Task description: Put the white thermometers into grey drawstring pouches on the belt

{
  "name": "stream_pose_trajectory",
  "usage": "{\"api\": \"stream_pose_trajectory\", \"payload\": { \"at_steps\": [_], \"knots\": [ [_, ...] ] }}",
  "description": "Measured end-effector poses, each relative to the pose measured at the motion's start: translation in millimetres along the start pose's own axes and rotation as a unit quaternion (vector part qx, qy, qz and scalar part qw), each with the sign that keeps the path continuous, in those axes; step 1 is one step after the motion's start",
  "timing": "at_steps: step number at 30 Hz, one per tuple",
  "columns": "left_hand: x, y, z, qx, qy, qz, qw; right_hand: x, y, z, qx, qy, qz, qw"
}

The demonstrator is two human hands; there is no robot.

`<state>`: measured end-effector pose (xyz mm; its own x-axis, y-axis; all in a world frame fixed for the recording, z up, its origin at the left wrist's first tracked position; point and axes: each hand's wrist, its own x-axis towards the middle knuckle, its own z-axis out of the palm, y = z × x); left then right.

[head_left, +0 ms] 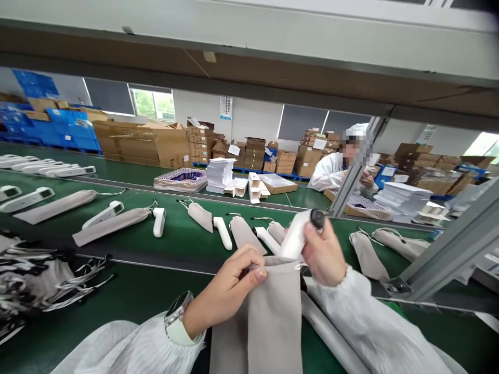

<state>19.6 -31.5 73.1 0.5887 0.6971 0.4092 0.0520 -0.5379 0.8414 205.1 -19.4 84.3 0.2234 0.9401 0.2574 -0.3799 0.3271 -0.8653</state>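
My left hand (237,280) pinches the upper edge of a long grey cloth pouch (275,317), which hangs down toward me. In my right hand (325,252) is a white handheld device (292,236) with a round black end (317,218), tilted above the pouch. Its lower end meets the pouch's mouth; how far it reaches inside is hidden. Beneath the held pouch another grey cloth piece (229,343) shows. Just beyond my hands, a white device (223,233) pokes from a drawstring pouch (200,215) on the green belt.
Loose drawstring pouches (50,283) are heaped at left. White devices (29,199) and filled-looking pouches (113,226) lie along the belt. A metal post (436,249) stands at right, below an overhead shelf (234,62). Across the line, a co-worker (331,169) handles something near stacked white boxes (405,200).
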Motion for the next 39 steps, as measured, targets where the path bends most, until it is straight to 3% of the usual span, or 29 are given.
{"api": "stream_pose_trajectory", "payload": {
  "at_steps": [2,5,13,15,17,20,23,25,27,29,30,31,33,35,36,37,39],
  "knots": [
    [-1,0,3.1,0.018,-0.044,-0.02,0.999,7,-9,-3,0.022,0.039,-0.067,0.997],
    [-3,1,8.8,0.05,-0.089,-0.034,0.994,10,-13,-7,-0.001,0.026,-0.074,0.997],
    [-2,-2,13.2,0.103,-0.113,-0.054,0.987,11,-16,-15,-0.024,0.063,-0.138,0.988],
    [-2,-2,13.2,0.108,-0.109,-0.046,0.987,10,-12,-15,-0.032,0.008,-0.119,0.992],
    [-1,-3,12.1,0.119,-0.079,-0.034,0.989,5,-4,-14,-0.081,-0.105,-0.08,0.988],
    [1,-5,8.9,0.152,0.003,-0.026,0.988,-11,12,-6,-0.196,-0.319,0.05,0.926],
    [3,-6,4.8,0.172,0.03,-0.03,0.984,-25,25,0,-0.262,-0.392,0.19,0.861],
    [2,-3,-0.7,0.177,0.027,-0.047,0.983,-23,27,-4,-0.291,-0.348,0.196,0.869],
    [-3,2,-10.1,0.179,0.007,-0.107,0.978,-10,23,-17,-0.332,-0.24,0.096,0.907],
    [-11,10,-21.6,0.178,-0.036,-0.182,0.966,6,18,-34,-0.371,-0.094,-0.035,0.923],
    [-14,14,-26.5,0.172,-0.056,-0.211,0.961,11,16,-40,-0.381,-0.053,-0.074,0.92],
    [-17,19,-29.9,0.159,-0.063,-0.227,0.959,11,16,-42,-0.382,-0.056,-0.081,0.919],
    [-17,27,-30.4,0.117,-0.039,-0.22,0.968,-2,21,-32,-0.357,-0.174,-0.023,0.918],
    [-12,33,-23.2,0.064,-0.003,-0.189,0.98,-28,30,-8,-0.305,-0.335,0.049,0.89],
    [-9,35,-18.6,0.048,0.002,-0.167,0.985,-41,33,5,-0.276,-0.383,0.07,0.879],
    [-7,36,-14.6,0.045,0.002,-0.147,0.988,-51,34,15,-0.248,-0.404,0.077,0.877],
    [-10,35,-11.3,0.093,0.007,-0.114,0.989,-52,25,17,-0.225,-0.356,0.051,0.906]
  ]
}}
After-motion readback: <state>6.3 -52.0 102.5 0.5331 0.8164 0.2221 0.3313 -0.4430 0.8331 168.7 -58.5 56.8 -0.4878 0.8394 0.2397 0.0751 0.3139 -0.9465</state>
